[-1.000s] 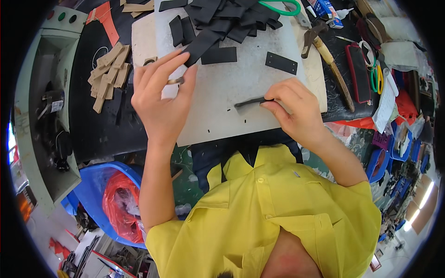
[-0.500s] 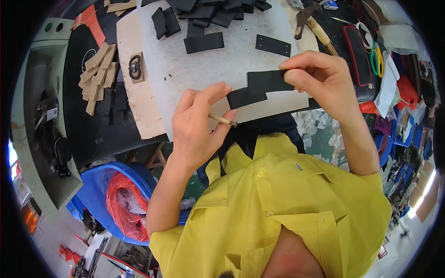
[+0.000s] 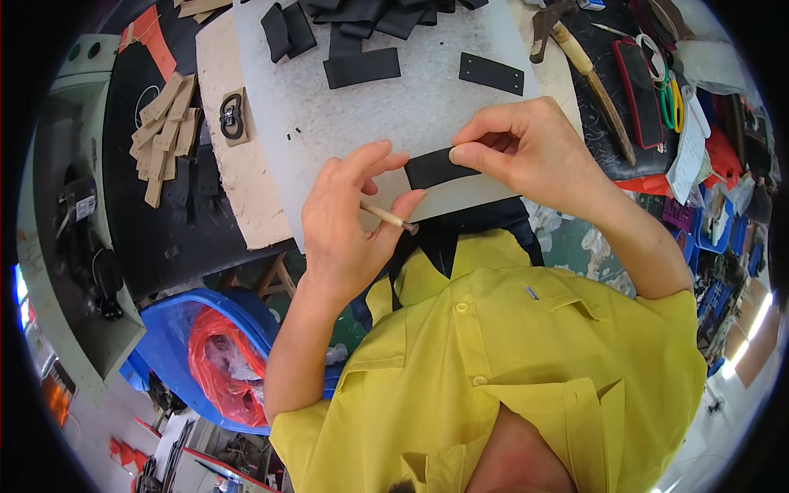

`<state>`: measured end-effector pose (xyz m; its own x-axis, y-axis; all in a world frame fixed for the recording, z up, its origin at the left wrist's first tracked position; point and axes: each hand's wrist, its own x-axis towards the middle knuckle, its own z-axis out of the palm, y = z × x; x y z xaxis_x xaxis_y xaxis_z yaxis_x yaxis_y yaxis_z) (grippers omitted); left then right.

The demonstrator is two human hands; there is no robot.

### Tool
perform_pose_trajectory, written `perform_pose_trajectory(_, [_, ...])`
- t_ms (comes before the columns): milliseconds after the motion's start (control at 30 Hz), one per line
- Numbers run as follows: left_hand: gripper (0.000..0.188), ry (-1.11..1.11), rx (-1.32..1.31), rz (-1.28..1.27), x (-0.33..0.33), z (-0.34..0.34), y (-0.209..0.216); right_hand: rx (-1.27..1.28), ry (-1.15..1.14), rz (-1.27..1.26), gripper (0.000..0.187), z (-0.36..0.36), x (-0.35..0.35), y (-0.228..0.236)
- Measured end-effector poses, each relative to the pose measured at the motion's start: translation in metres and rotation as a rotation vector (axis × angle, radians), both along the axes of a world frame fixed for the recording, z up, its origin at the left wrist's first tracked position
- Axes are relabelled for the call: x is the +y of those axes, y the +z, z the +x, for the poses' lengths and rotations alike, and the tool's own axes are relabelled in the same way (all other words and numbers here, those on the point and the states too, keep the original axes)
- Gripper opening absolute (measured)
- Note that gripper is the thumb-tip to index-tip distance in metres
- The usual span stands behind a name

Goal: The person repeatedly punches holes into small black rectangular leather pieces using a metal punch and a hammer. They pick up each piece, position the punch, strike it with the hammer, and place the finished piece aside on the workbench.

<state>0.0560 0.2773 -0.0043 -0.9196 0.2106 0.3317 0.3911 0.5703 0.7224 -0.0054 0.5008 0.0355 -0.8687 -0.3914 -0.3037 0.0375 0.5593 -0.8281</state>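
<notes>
My right hand (image 3: pixel 526 152) pinches a black strip (image 3: pixel 437 168) between thumb and fingers at its right part. A second strip cannot be told apart from it now. My left hand (image 3: pixel 341 205) has its fingertips at the strip's left end; whether they touch it I cannot tell. Between the left thumb and palm rests a slim wooden-handled tool (image 3: pixel 382 214) with a dark tip. On the pale work sheet (image 3: pixel 353 123) beyond lie a plain black strip (image 3: pixel 362 67) and a black strip with small holes (image 3: pixel 491 74).
Black strips (image 3: pixel 386 16) are heaped at the far edge. Tan strips (image 3: pixel 164 127) and a black buckle-like piece (image 3: pixel 232 116) lie left. A hammer (image 3: pixel 571 51), a red-edged phone-like case (image 3: pixel 637 94) and scissors (image 3: pixel 672 107) sit right. A blue bin (image 3: pixel 160 320) stands lower left.
My right hand has moved left and slightly down, bringing its strip over the other, so the two stepped strips now look like one. My left hand stays nearly in place.
</notes>
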Motion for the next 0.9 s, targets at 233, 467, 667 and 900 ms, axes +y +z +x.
perform_pose_trajectory(233, [0.033,-0.111,0.115,-0.075,0.000,-0.007,0.000,0.157,0.080,0.048,0.014,0.002,-0.001,0.000])
perform_pose_trajectory(467, [0.028,-0.084,0.079,-0.123,0.005,-0.005,0.008,0.525,0.184,0.028,0.026,-0.001,0.019,0.000])
perform_pose_trajectory(667, [0.033,-0.106,0.123,-0.104,0.002,-0.007,0.003,0.527,0.188,-0.112,0.046,0.017,0.015,-0.014])
perform_pose_trajectory(900, [0.045,-0.045,0.057,-0.068,0.003,-0.002,0.004,0.523,0.185,-0.076,0.039,0.018,0.017,-0.018])
